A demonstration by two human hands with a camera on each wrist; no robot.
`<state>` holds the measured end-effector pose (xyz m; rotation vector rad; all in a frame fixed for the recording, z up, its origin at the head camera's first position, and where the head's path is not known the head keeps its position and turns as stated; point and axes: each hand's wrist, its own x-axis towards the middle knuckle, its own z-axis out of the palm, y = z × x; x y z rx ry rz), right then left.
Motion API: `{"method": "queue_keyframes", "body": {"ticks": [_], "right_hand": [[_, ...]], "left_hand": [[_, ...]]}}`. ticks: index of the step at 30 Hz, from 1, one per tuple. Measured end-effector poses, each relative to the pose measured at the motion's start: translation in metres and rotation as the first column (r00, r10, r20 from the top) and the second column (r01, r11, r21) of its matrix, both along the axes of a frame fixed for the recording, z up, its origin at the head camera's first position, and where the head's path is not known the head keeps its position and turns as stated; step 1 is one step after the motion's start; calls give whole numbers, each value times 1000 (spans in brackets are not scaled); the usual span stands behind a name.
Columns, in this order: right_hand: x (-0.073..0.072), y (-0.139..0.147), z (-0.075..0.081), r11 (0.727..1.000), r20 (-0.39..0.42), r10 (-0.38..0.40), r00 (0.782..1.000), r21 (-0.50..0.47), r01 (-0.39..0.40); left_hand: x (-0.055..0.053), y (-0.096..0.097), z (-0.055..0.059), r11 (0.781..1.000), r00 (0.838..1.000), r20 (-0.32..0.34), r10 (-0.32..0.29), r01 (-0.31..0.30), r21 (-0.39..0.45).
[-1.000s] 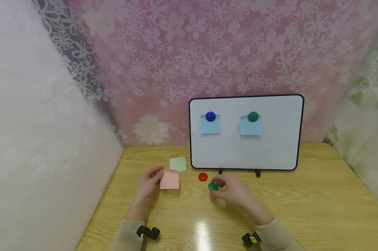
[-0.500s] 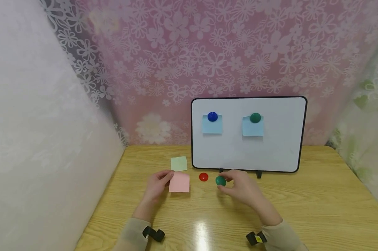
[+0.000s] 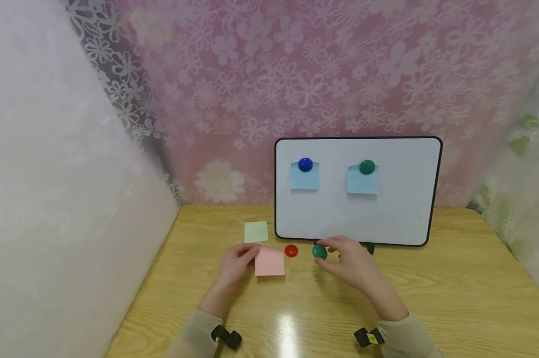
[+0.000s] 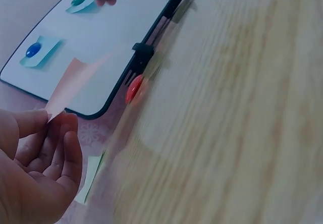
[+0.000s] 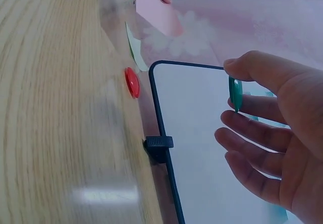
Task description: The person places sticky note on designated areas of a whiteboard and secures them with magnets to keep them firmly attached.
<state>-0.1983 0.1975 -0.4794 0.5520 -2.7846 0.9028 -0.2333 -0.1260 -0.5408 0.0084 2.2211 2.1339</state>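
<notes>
My left hand [image 3: 234,267] pinches a pink sticky note [image 3: 270,262] by its upper left corner, between thumb and fingertips; the note is raised off the table. In my right hand [image 3: 351,263] a round green magnet [image 3: 320,252] is pinched at its edges, in front of the whiteboard's lower edge; the right wrist view shows the magnet [image 5: 235,94] between thumb and index finger, the other fingers spread below. Between the two hands a red magnet [image 3: 291,250] lies on the table. Behind the left hand lies a pale green sticky note [image 3: 256,231].
A black-framed whiteboard [image 3: 314,216] stands on small black feet [image 5: 158,143] at the back of the wooden table [image 3: 470,278]. On it a blue magnet [image 3: 305,164] and another green magnet [image 3: 366,167] each hold a light blue note [image 3: 362,183]. Patterned curtains surround the table.
My left hand has moved right with the pink note, closer to the red magnet. The right hand, holding the green magnet, has risen slightly and shifted right toward the whiteboard.
</notes>
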Motion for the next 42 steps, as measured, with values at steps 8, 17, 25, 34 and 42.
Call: {"method": "queue_keyframes", "body": {"ticks": [8, 17, 25, 34, 42], "right_hand": [[2, 1, 1, 1000, -82, -21, 996, 14, 22], [-3, 1, 0, 999, -118, -15, 993, 34, 19], [-6, -3, -8, 996, -227, 30, 973, 90, -9], [-12, 2, -11, 996, -290, 6, 957, 85, 20], [-16, 9, -12, 998, -334, -25, 942, 52, 45]], "left_hand": [[0, 20, 5, 1000, 1000, -21, -23, 23, 11], [-3, 38, 20, 997, 997, -71, -29, 35, 75], [-5, 52, 24, 993, 998, -64, -25, 33, 113], [-9, 59, 21, 995, 998, -70, -6, 13, 101], [-16, 73, 21, 996, 998, -62, -5, 11, 93]]}}
